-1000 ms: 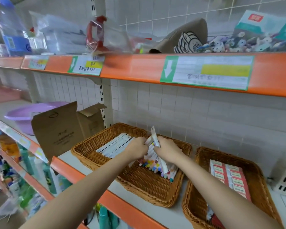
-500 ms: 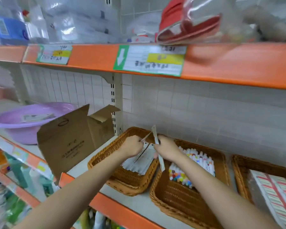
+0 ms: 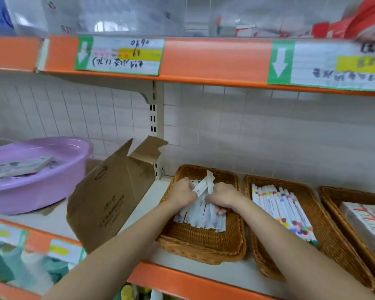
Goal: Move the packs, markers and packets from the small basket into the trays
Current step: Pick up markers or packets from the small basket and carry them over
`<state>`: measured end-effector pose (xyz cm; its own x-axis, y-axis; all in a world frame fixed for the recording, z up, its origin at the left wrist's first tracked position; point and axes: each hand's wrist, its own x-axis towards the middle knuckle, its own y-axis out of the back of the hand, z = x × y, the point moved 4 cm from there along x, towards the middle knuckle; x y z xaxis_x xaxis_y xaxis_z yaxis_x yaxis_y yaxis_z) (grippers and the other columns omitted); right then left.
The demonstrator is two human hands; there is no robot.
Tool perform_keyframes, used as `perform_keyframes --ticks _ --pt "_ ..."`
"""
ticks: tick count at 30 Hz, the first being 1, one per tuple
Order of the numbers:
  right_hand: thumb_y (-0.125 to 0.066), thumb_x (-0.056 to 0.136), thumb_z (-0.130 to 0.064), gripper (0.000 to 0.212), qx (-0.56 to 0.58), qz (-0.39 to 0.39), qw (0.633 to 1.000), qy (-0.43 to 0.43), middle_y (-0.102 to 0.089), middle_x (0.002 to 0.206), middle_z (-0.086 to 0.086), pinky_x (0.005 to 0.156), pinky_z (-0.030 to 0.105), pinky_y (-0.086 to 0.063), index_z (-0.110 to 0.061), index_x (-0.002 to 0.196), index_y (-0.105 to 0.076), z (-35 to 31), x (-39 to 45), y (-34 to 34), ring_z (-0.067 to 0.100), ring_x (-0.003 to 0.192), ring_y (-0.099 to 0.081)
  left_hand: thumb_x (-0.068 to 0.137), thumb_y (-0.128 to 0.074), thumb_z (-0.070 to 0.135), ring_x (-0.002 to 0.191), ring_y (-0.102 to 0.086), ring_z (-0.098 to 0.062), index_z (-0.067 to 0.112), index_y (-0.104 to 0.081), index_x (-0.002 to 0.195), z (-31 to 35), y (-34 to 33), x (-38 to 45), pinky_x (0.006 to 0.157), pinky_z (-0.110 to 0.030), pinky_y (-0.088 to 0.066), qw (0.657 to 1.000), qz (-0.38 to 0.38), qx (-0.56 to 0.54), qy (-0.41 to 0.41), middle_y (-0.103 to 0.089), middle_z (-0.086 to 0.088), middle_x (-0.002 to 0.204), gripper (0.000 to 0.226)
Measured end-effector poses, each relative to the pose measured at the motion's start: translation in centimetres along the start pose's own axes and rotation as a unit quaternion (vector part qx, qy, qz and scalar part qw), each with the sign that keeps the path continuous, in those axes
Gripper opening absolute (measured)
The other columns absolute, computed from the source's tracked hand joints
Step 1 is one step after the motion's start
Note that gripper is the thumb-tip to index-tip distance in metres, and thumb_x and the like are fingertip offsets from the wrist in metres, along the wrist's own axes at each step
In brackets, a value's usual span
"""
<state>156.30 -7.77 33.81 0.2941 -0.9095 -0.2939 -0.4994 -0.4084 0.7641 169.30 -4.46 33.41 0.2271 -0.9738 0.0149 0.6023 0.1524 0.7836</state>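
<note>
1. Forearms of mine fill the foreground and cover part of the near rim of the left wicker tray [image 3: 204, 245], so I cannot see how close it sits to the shelf's orange edge [image 3: 204, 278]. If I lean on that rim, I judge the tray could slide toward the edge.

2. My left hand [image 3: 182, 194] and right hand [image 3: 222, 197] are both curled tightly round a bundle of long white packets [image 3: 200, 210], held low inside that tray. How many packets I hold is hidden under my knuckles.

3. The packets fan out below my hands, and a couple stick up between them. I think the thin, slippery ones could slide from the bundle when I let go, and land crooked or over the tray wall.

4. Just right, the middle tray [image 3: 266, 265] holds the markers [image 3: 284, 211] in a row. A stray packet could drop among them.

5. The far right tray [image 3: 331, 195] is cut off by the frame, and the red-and-white packs [image 3: 368, 215] in it are blurred.

6. Left, a torn cardboard box [image 3: 108, 202] leans near the tray, and could topple onto it if bumped. I see no small basket for certain; the purple basin [image 3: 30, 187] may be the source.

7. Labels on the shelf above are unreadable.
</note>
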Motion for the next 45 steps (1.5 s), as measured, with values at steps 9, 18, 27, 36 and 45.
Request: perform_keyframes --ticks 9,18,27,36,45 --pt "-0.054 0.096 -0.012 0.014 0.001 0.018 0.998 -0.063 -0.058 0.062 0.014 0.037 0.02 -0.039 -0.004 0.086 -0.05 -0.2 0.7 -1.0 0.014 0.036 -0.047 0.093 -0.057 0.015 0.111 -0.055 -0.027 0.007 -0.048 0.12 -0.7 -0.5 0.3 0.075 -0.024 -0.039 1.0 0.008 -0.006 -0.017 -0.058 -0.011 0.119 0.029" --pt "-0.05 0.093 -0.012 0.016 -0.181 0.075 0.98 0.046 -0.06 0.102 0.015 0.071 0.032 -0.049 -0.002 0.103 -0.056 -2.1 0.0 -1.3 0.029 0.095 -0.062 0.092 -0.05 0.009 0.107 -0.055 -0.029 0.006 -0.06 0.114 -1.2 -0.8 0.1 0.089 -0.03 -0.046 0.994 -0.041 0.092 -0.046 -0.042 -0.012 0.126 0.024" --pt "-0.043 0.096 -0.015 0.039 -0.313 0.088 0.934 0.15 -0.047 0.132 0.013 0.096 0.039 -0.043 -0.009 0.133 -0.054 0.9 -3.4 -0.4 0.031 0.122 -0.045 0.094 -0.05 0.025 0.131 -0.029 -0.035 0.01 -0.051 0.129 1.2 -2.0 -2.0 0.104 -0.04 -0.036 0.954 -0.108 0.276 -0.042 -0.031 -0.018 0.142 0.038" --pt "-0.028 0.102 -0.049 0.06 -0.315 0.048 0.933 0.168 -0.017 0.16 0.002 0.118 0.047 -0.016 -0.019 0.153 -0.022 6.0 -10.4 1.9 0.023 0.146 -0.013 0.098 -0.039 0.029 0.134 -0.029 -0.034 0.009 -0.043 0.137 7.4 -3.1 -7.8 0.107 -0.043 -0.032 0.936 -0.076 0.332 -0.087 -0.037 -0.017 0.141 0.044" --pt "-0.025 0.094 -0.068 0.079 -0.308 -0.005 0.946 0.102 0.012 0.162 -0.005 0.118 0.051 0.005 -0.027 0.155 0.003 14.4 -17.9 4.8 0.017 0.149 0.012 0.101 -0.022 0.053 0.145 -0.016 -0.034 0.025 -0.014 0.154 14.2 -8.5 -14.4 0.117 -0.049 -0.015 0.918 -0.157 0.343 -0.124 -0.012 -0.007 0.16 0.061"
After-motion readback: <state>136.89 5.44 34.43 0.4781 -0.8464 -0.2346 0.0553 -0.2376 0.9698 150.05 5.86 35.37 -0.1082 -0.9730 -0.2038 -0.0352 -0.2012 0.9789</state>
